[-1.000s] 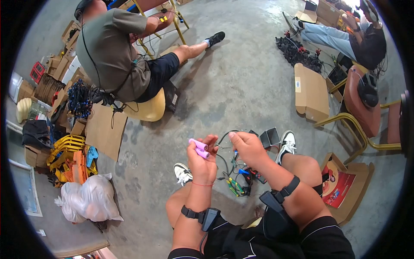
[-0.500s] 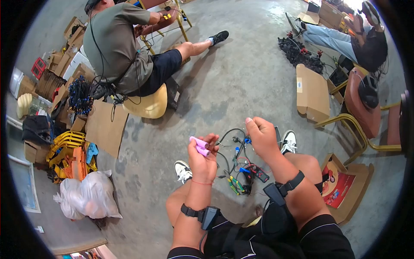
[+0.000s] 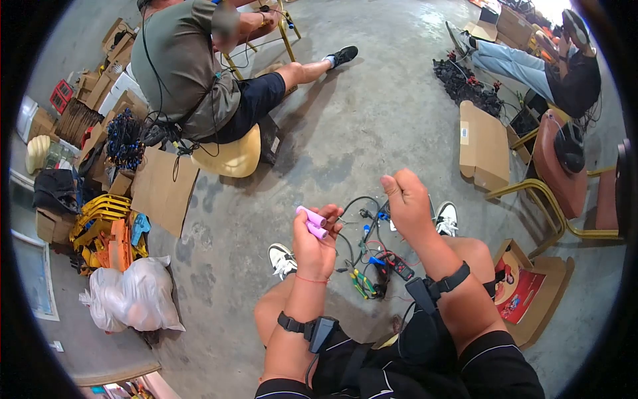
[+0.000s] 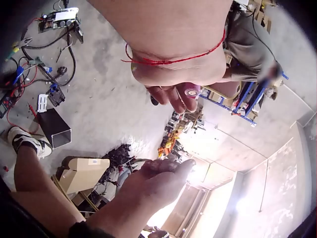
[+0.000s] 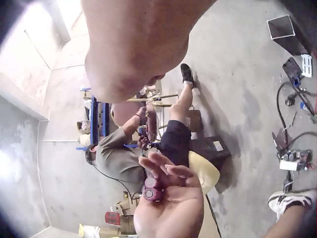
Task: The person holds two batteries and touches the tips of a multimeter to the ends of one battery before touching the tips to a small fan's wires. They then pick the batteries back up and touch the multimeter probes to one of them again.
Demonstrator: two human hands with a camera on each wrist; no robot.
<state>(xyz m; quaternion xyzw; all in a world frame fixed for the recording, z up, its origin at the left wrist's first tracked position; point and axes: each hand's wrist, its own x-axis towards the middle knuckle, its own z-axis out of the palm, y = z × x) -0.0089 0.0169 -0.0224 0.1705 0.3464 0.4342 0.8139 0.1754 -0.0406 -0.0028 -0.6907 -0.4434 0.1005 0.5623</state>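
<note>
Two pink cylinders (image 3: 316, 230) lie side by side in my left hand (image 3: 315, 249), between thumb and palm, their round ends toward the right. The right wrist view shows both ends of the cylinders (image 5: 152, 193) against the curled fingers of that hand (image 5: 173, 210). In the left wrist view one cylinder end (image 4: 192, 91) peeks out past the palm. My right hand (image 3: 409, 207) is raised to the right, apart from the left one, fingers curled and thumb sticking up. Nothing shows in it, though its palm side is partly hidden.
On the floor below lie tangled cables (image 3: 379, 243), green-yellow pliers (image 3: 362, 284) and a meter (image 3: 400, 267). An open rectangular black tube (image 4: 55, 130) stands near one shoe. Someone sits at upper left (image 3: 183, 66), another person at upper right (image 3: 575, 80). Boxes and bags (image 3: 139, 292) line the left.
My right hand has moved away from the left hand, up and to the right, uncovering more of the cables and the meter. The left hand keeps its hold on the cylinders.
</note>
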